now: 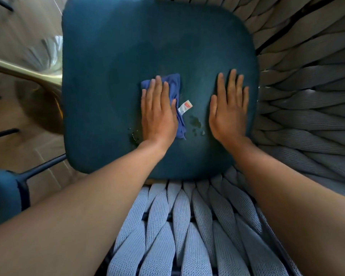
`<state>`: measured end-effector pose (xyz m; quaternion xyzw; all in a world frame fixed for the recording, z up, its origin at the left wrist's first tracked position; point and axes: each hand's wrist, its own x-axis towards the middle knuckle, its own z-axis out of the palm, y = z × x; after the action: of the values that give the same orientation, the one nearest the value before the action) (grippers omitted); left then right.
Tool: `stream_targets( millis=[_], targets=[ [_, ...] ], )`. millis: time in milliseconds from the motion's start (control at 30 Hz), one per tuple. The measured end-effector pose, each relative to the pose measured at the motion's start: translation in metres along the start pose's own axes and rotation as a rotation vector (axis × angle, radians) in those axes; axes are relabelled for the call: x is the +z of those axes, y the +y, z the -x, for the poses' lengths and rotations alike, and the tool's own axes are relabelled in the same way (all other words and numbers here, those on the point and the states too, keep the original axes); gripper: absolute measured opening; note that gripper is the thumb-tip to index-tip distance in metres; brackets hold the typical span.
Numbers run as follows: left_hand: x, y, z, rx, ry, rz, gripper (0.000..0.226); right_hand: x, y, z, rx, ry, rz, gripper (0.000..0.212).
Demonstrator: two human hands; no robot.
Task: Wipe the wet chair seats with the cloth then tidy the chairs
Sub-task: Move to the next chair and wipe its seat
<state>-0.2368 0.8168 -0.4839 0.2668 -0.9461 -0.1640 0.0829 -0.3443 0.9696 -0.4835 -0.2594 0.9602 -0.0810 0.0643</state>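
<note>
Head view: my left hand presses cloth flat mid-seat (fingers straight); right hand flat nr right edge, holding nothing.

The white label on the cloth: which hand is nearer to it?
Left. The left hand presses flat on the cloth, right beside the white label. The right hand lies flat on the seat, apart from it.

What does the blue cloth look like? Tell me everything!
The cloth is a small blue-purple rag, soft and crumpled into a bunch. A white tag with an orange mark sticks out at its right side. It lies on the dark teal chair seat, and the left hand presses flat on it with straight fingers. Water drops sit close beside it.
</note>
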Motion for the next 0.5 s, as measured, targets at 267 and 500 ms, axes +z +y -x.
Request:
stream_targets(
  millis=[267,500],
  targets=[
    [-0.014,-0.016,0.001,0.380,-0.099,0.246,0.035,0.000,0.002,0.000,-0.005,-0.001,-0.015,0.056],
    [-0.014,0.017,-0.075,0.091,-0.102,0.390,0.051,-0.002,0.010,0.003,-0.034,0.041,-0.032,0.057]
  ],
)
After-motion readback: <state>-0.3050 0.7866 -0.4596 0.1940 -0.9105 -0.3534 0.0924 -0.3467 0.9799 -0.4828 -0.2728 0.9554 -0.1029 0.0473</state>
